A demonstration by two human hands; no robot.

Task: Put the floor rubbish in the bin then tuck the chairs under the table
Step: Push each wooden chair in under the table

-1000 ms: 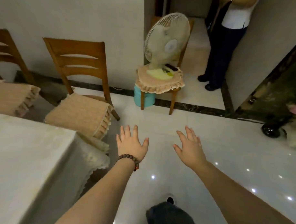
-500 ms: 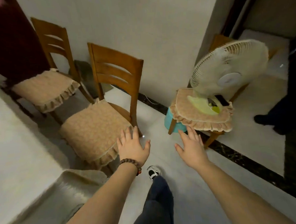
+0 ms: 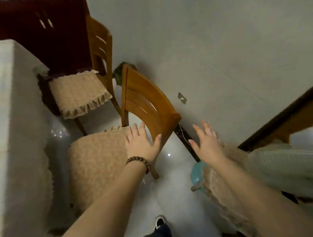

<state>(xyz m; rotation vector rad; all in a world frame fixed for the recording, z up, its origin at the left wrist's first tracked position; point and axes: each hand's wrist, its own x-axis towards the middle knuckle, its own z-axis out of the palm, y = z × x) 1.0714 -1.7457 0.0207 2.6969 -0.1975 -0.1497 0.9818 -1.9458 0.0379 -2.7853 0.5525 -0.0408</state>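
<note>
Left hand [image 3: 141, 144] nearer chair backrest [image 3: 148, 106].

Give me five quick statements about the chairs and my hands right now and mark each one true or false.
1. Both hands, the left hand and the right hand, are open with fingers spread. True.
2. The right hand holds a piece of rubbish. False: it holds nothing.
3. The near chair has a wooden back and a beige cushion. True.
4. The far chair lies tipped over on the floor. False: it stands upright beside the table.
5. The left wrist wears a watch. False: it wears a beaded bracelet.
</note>
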